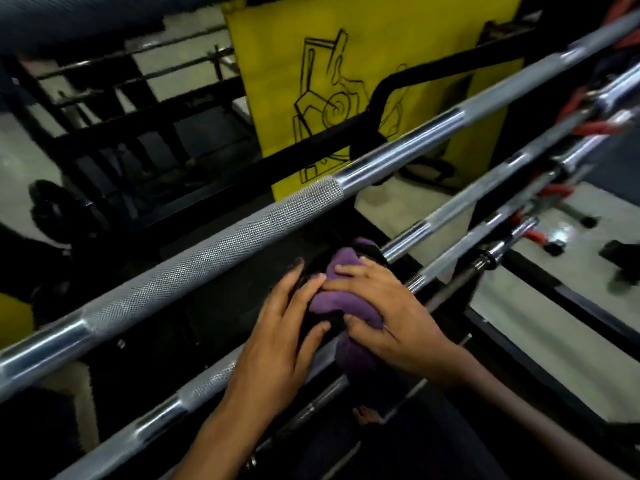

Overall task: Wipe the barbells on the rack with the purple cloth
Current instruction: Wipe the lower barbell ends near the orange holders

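Several chrome barbells lie side by side on a black rack, running from lower left to upper right. The nearest big barbell (214,251) crosses the middle of the view with a knurled section. On the second barbell (446,213), lower down, a bunched purple cloth (337,282) is wrapped around the bar. My right hand (388,317) presses on the cloth from the right, fingers curled over it. My left hand (280,344) rests against the cloth's left side with its fingers spread, fingertips touching the fabric. The bar under the cloth is hidden.
A yellow banner (346,84) with a black line drawing hangs behind the rack. Red clips (595,128) sit on the bar ends at upper right. Black gym frames (114,133) stand at the left. Pale floor (554,299) shows at the right.
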`<state>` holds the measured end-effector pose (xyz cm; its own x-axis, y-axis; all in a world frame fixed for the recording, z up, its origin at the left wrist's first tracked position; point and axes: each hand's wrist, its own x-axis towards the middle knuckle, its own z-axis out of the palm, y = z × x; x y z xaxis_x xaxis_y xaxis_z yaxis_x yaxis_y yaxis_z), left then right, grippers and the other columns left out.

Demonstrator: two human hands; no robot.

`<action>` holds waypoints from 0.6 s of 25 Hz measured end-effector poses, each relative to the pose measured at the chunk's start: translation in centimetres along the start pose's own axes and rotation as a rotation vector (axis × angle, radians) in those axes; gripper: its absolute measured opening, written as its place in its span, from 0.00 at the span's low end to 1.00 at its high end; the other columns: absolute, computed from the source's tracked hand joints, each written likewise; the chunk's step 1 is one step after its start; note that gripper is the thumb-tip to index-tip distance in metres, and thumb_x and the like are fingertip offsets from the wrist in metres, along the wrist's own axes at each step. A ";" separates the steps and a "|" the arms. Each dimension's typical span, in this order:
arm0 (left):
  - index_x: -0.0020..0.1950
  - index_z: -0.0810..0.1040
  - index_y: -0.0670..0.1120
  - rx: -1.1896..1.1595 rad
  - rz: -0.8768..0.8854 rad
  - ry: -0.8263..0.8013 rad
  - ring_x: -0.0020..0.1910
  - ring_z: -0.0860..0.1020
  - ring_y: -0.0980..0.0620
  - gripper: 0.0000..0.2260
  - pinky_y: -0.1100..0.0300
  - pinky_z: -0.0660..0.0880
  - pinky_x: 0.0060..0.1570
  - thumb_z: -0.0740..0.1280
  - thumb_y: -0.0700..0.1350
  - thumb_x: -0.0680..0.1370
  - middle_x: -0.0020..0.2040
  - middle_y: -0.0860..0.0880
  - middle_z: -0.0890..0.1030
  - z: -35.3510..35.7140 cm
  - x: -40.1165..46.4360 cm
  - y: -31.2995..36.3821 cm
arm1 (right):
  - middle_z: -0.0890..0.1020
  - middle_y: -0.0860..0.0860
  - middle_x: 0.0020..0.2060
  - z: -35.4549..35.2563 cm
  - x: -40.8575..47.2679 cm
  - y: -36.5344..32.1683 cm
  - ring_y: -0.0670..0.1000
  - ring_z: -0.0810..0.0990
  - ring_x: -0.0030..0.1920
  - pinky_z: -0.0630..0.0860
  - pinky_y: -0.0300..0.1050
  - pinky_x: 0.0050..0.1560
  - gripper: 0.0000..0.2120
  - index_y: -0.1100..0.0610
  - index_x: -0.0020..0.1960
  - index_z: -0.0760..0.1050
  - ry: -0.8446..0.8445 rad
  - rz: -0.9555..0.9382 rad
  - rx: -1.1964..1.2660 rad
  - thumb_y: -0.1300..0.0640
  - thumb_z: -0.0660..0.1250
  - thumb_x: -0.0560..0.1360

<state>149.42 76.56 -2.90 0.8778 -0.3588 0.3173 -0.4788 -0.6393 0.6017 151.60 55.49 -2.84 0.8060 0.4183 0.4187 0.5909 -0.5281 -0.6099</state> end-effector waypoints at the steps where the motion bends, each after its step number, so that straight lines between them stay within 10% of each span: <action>1: 0.73 0.67 0.53 -0.041 0.049 0.001 0.78 0.61 0.54 0.21 0.55 0.61 0.75 0.63 0.51 0.80 0.79 0.53 0.61 0.0 0.0 -0.1 | 0.80 0.48 0.65 -0.3 -1.1 -0.8 0.48 0.72 0.72 0.61 0.51 0.77 0.20 0.55 0.67 0.78 0.003 0.023 0.033 0.56 0.67 0.75; 6: 0.60 0.76 0.49 -0.168 0.226 -0.124 0.64 0.75 0.56 0.10 0.48 0.67 0.70 0.68 0.44 0.79 0.60 0.56 0.78 1.5 1.9 2.0 | 0.80 0.47 0.58 -2.2 -6.1 -3.2 0.50 0.79 0.60 0.75 0.50 0.62 0.25 0.54 0.65 0.74 0.075 0.278 0.167 0.70 0.70 0.71; 10: 0.59 0.73 0.54 -0.255 0.233 -0.261 0.52 0.77 0.61 0.08 0.63 0.73 0.50 0.67 0.49 0.81 0.53 0.60 0.78 2.9 3.5 5.4 | 0.81 0.45 0.49 -3.5 -10.0 -4.0 0.48 0.81 0.49 0.79 0.58 0.53 0.22 0.44 0.61 0.70 -0.001 0.616 0.255 0.61 0.70 0.72; 15: 0.66 0.70 0.57 -0.331 0.272 -0.462 0.57 0.77 0.60 0.12 0.60 0.73 0.57 0.63 0.50 0.83 0.58 0.61 0.77 4.6 5.9 7.4 | 0.85 0.46 0.52 -5.6 -11.9 -3.7 0.47 0.85 0.52 0.82 0.52 0.56 0.16 0.47 0.61 0.78 0.069 0.781 0.345 0.44 0.74 0.75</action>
<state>150.96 66.57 0.03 0.5940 -0.7827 0.1860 -0.5896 -0.2662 0.7626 140.00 48.34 -1.83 0.9846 -0.0233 -0.1733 -0.1687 -0.3870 -0.9065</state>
